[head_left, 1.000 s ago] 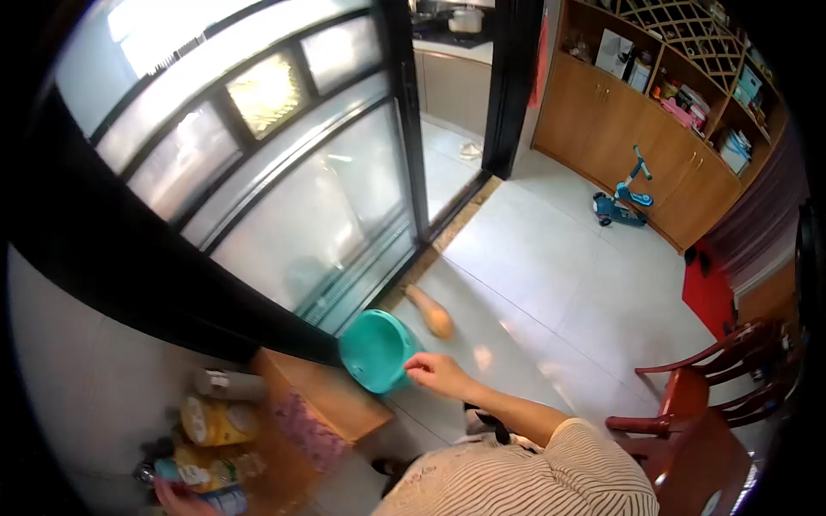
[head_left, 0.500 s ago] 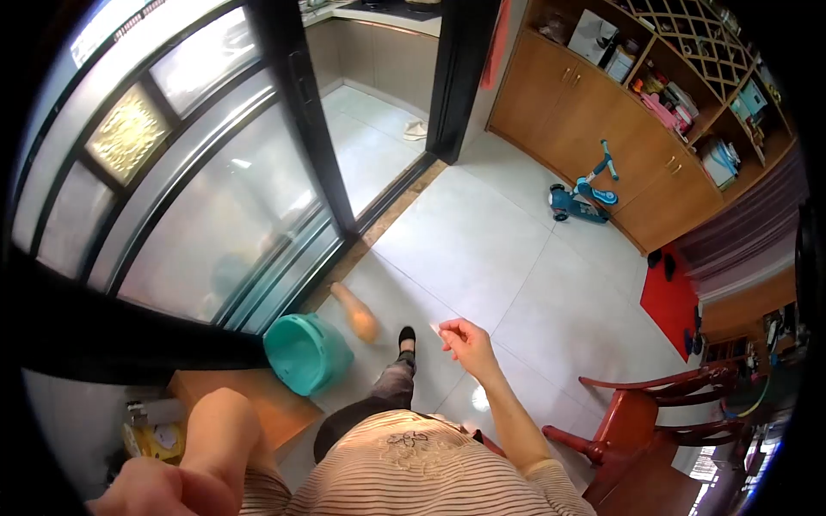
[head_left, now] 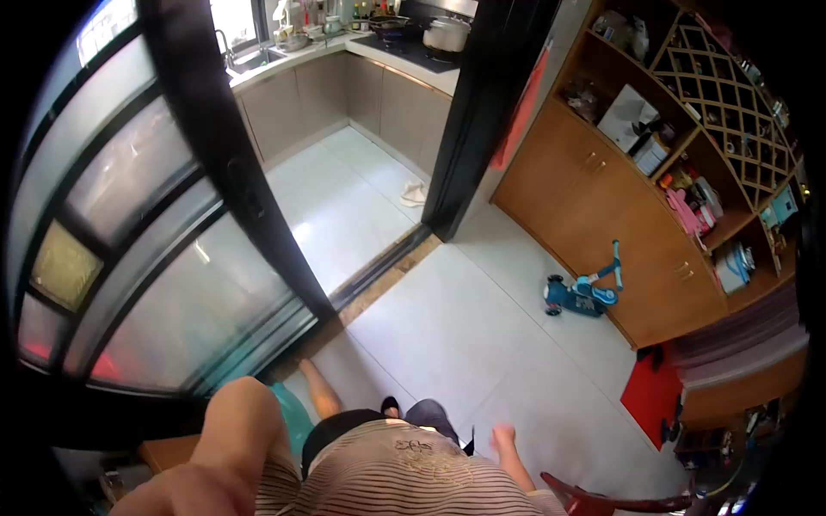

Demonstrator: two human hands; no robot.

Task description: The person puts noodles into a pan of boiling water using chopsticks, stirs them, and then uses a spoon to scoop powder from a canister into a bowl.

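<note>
My left arm is bent up close to the camera at the lower left. Its near end, my left hand or wrist (head_left: 185,494), is blurred and no fingers show. My right hand (head_left: 503,438) hangs low beside my striped shirt (head_left: 387,469). Motion smears its fingers, and I make out nothing held. A dark red wooden chair (head_left: 602,501) is the nearest thing to it. Past my left elbow, a teal bucket (head_left: 293,420) is mostly hidden. Beside it a tan, butternut-squash-shaped thing (head_left: 321,391) lies on the floor.
A sliding glass door (head_left: 172,258) stands partly open on a kitchen with a pot (head_left: 446,35) on the stove. A teal scooter (head_left: 578,297) is parked by the wooden cabinet (head_left: 594,198). A red mat (head_left: 647,397) lies to the right, shoes near it.
The view has tipped up and shifted toward the kitchen doorway, showing more counter and stove. My right hand has dropped lower and blurred. The bucket is now mostly covered by my left arm.
</note>
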